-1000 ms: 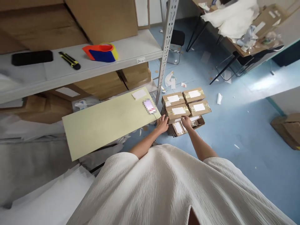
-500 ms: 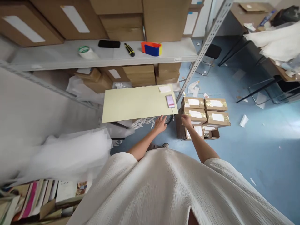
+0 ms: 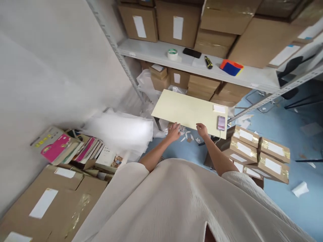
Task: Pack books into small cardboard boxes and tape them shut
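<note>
My left hand (image 3: 173,132) is in front of the near edge of a pale yellow table (image 3: 186,106), fingers apart and nothing in them. To its right, my right hand (image 3: 202,130) overlaps that edge in view, its fingers curled together with no object showing. Whether either hand touches the table I cannot tell. On the table's right end lies a phone (image 3: 221,123) with a lit, blurred screen and a white cable (image 3: 218,138) hanging from it. Just behind the phone is a small white pad or stack of labels (image 3: 219,109).
A metal shelf (image 3: 161,57) holds tape (image 3: 172,54), a black phone-like object (image 3: 192,52), a utility knife (image 3: 208,62) and a coloured band (image 3: 231,67). Taped cartons (image 3: 243,150) stand right. White sheeting (image 3: 123,129), books (image 3: 59,148) and a large carton (image 3: 68,198) are left.
The view has swung left, bringing the books and large carton further in. My hands now appear further left along the table, and the right hand has gone from beside the cartons to the table edge.
</note>
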Demonstrator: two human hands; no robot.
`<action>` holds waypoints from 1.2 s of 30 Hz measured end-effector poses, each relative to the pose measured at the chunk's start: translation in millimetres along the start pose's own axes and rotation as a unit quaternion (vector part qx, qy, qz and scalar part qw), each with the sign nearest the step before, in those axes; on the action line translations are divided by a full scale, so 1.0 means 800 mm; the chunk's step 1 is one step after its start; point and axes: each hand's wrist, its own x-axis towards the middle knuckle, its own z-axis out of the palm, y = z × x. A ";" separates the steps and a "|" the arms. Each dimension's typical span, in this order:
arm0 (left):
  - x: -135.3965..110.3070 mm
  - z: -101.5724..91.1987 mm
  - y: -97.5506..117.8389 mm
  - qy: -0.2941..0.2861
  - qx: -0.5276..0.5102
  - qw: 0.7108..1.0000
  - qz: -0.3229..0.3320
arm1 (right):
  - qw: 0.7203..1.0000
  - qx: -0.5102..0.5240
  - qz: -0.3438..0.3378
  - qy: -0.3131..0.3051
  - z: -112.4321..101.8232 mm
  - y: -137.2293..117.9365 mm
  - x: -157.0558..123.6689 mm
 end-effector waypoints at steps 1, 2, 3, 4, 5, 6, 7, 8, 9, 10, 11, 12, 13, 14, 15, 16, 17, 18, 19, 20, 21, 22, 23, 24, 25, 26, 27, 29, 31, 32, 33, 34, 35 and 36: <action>-0.008 -0.010 -0.020 0.009 -0.001 1.000 -0.011 | 1.000 0.001 -0.008 -0.010 0.021 -0.015 0.001; -0.016 -0.019 -0.039 0.016 -0.004 1.000 -0.024 | 1.000 0.001 -0.016 -0.021 0.042 -0.029 0.002; -0.024 -0.028 -0.058 0.023 -0.007 0.999 -0.036 | 0.999 0.000 -0.023 -0.032 0.062 -0.043 0.002; -0.032 -0.036 -0.077 0.028 -0.011 0.998 -0.049 | 0.999 -0.001 -0.030 -0.044 0.082 -0.057 0.003; -0.040 -0.044 -0.095 0.033 -0.016 0.997 -0.062 | 0.998 -0.002 -0.036 -0.057 0.101 -0.070 0.003; -0.048 -0.050 -0.112 0.038 -0.020 0.996 -0.076 | 0.997 -0.003 -0.042 -0.070 0.120 -0.083 0.004; -0.056 -0.056 -0.129 0.045 -0.024 0.995 -0.090 | 0.995 -0.005 -0.049 -0.084 0.138 -0.095 0.005; -0.064 -0.062 -0.144 0.052 -0.028 0.993 -0.106 | 0.993 -0.008 -0.057 -0.099 0.156 -0.108 0.007; -0.073 -0.066 -0.158 0.059 -0.033 0.990 -0.122 | 0.991 -0.012 -0.066 -0.115 0.173 -0.120 0.008; -0.082 -0.069 -0.171 0.067 -0.039 0.987 -0.138 | 0.988 -0.017 -0.075 -0.131 0.190 -0.131 0.010; -0.091 -0.072 -0.183 0.076 -0.045 0.984 -0.155 | 0.985 -0.021 -0.085 -0.148 0.206 -0.143 0.012; -0.100 -0.073 -0.195 0.085 -0.051 0.980 -0.171 | 0.981 -0.025 -0.095 -0.166 0.223 -0.154 0.014; -0.109 -0.074 -0.205 0.094 -0.056 0.976 -0.187 | 0.977 -0.029 -0.104 -0.184 0.239 -0.165 0.017; -0.117 -0.074 -0.215 0.104 -0.062 0.971 -0.204 | 0.972 -0.032 -0.114 -0.202 0.256 -0.175 0.019; -0.126 -0.073 -0.223 0.113 -0.067 0.966 -0.222 | 0.967 -0.035 -0.124 -0.219 0.272 -0.186 0.022; -0.134 -0.072 -0.231 0.121 -0.072 0.960 -0.241 | 0.962 -0.037 -0.135 -0.235 0.289 -0.195 0.025; -0.142 -0.071 -0.237 0.129 -0.079 0.954 -0.260 | 0.956 -0.039 -0.147 -0.253 0.305 -0.205 0.027; -0.149 -0.069 -0.243 0.137 -0.085 0.947 -0.279 | 0.948 -0.040 -0.161 -0.270 0.320 -0.214 0.030; -0.156 -0.068 -0.247 0.146 -0.092 0.939 -0.297 | 0.940 -0.042 -0.175 -0.289 0.334 -0.222 0.032; -0.163 -0.066 -0.250 0.154 -0.101 0.931 -0.314 | 0.932 -0.045 -0.188 -0.306 0.348 -0.230 0.034; -0.170 -0.064 -0.252 0.164 -0.112 0.923 -0.329 | 0.923 -0.049 -0.201 -0.324 0.360 -0.237 0.035; -0.177 -0.061 -0.252 0.173 -0.124 0.915 -0.343 | 0.915 -0.053 -0.212 -0.341 0.371 -0.243 0.036; -0.184 -0.058 -0.252 0.182 -0.136 0.906 -0.357 | 0.906 -0.056 -0.223 -0.356 0.382 -0.248 0.037; -0.191 -0.054 -0.252 0.190 -0.148 0.897 -0.371 | 0.897 -0.059 -0.233 -0.371 0.392 -0.252 0.036; -0.198 -0.049 -0.251 0.198 -0.159 0.886 -0.387 | 0.888 -0.061 -0.243 -0.386 0.401 -0.255 0.035; -0.205 -0.043 -0.249 0.207 -0.168 0.876 -0.403 | 0.879 -0.064 -0.252 -0.401 0.410 -0.257 0.033; -0.213 -0.036 -0.248 0.215 -0.176 0.864 -0.420 | 0.870 -0.068 -0.259 -0.415 0.418 -0.258 0.029; -0.228 -0.021 -0.245 0.229 -0.189 0.840 -0.454 | 0.853 -0.077 -0.268 -0.442 0.432 -0.258 0.020; -0.245 -0.005 -0.242 0.237 -0.200 0.819 -0.483 | 0.835 -0.086 -0.275 -0.469 0.444 -0.259 0.008; -0.254 0.002 -0.242 0.240 -0.205 0.810 -0.495 | 0.826 -0.090 -0.279 -0.482 0.450 -0.260 0.002; -0.262 0.008 -0.242 0.243 -0.209 0.802 -0.505 | 0.817 -0.094 -0.282 -0.493 0.454 -0.261 -0.005; -0.271 0.013 -0.242 0.247 -0.212 0.795 -0.512 | 0.810 -0.099 -0.286 -0.503 0.459 -0.264 -0.011; -0.279 0.016 -0.244 0.253 -0.214 0.789 -0.518 | 0.804 -0.102 -0.289 -0.510 0.464 -0.268 -0.017; -0.287 0.019 -0.246 0.260 -0.214 0.783 -0.523 | 0.798 -0.104 -0.294 -0.516 0.469 -0.273 -0.023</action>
